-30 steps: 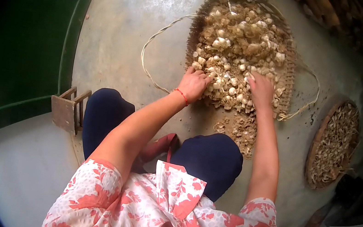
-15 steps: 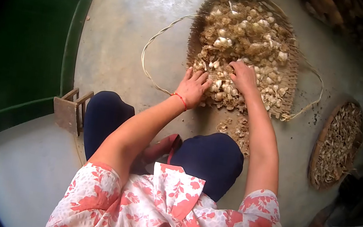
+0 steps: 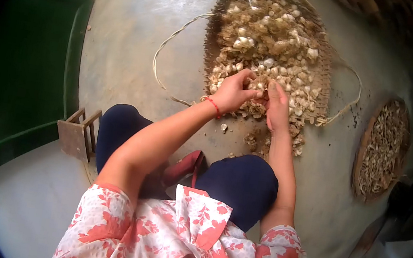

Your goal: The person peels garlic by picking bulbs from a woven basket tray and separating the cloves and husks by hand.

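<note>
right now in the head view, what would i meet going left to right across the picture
Green panel → small wooden stool → left twisted loop → left hand → right hand → right twisted loop → round tray.

Left hand (image 3: 234,91) and right hand (image 3: 277,106) together hold a brownish clump (image 3: 258,85) over a woven basket (image 3: 324,90) of garlic bulbs (image 3: 312,54); at right, a shallow tray (image 3: 360,150).
</note>
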A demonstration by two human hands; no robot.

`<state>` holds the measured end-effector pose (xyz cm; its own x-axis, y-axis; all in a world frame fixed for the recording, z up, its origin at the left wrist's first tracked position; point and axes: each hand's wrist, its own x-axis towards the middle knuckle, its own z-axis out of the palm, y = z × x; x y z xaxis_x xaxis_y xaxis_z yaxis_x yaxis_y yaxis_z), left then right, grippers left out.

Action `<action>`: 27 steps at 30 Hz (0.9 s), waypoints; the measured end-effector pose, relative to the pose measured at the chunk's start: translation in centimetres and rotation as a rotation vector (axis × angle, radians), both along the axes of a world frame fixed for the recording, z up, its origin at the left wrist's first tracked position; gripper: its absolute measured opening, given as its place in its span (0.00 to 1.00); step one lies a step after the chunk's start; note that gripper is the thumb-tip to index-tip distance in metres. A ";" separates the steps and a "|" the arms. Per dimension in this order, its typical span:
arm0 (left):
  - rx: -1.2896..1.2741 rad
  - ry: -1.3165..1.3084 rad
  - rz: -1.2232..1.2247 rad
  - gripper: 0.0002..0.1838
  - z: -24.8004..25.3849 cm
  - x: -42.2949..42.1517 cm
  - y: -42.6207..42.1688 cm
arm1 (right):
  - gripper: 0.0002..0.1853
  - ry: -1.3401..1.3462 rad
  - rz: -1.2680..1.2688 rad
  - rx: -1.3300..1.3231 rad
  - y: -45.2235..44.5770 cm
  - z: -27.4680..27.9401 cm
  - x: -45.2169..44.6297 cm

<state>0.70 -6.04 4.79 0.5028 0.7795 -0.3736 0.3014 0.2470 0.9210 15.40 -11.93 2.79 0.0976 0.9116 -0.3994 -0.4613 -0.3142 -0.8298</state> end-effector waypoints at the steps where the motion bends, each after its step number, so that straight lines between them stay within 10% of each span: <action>1: -0.007 -0.005 -0.018 0.19 0.0 -0.3 -0.4 | 0.24 -0.005 -0.018 -0.007 -0.2 0.3 -0.3; 9: -0.495 -0.281 -0.140 0.15 3.4 -2.1 0.1 | 0.19 -0.095 0.099 -0.033 -0.3 4.2 -1.3; 15: -0.871 -0.664 0.011 0.09 3.0 -1.2 -0.5 | 0.31 -0.777 0.220 0.049 -0.4 7.6 -1.1; 27: -1.019 -0.823 0.021 0.08 2.7 2.0 -2.0 | 0.11 -0.364 -0.379 -0.138 -1.9 6.9 -1.8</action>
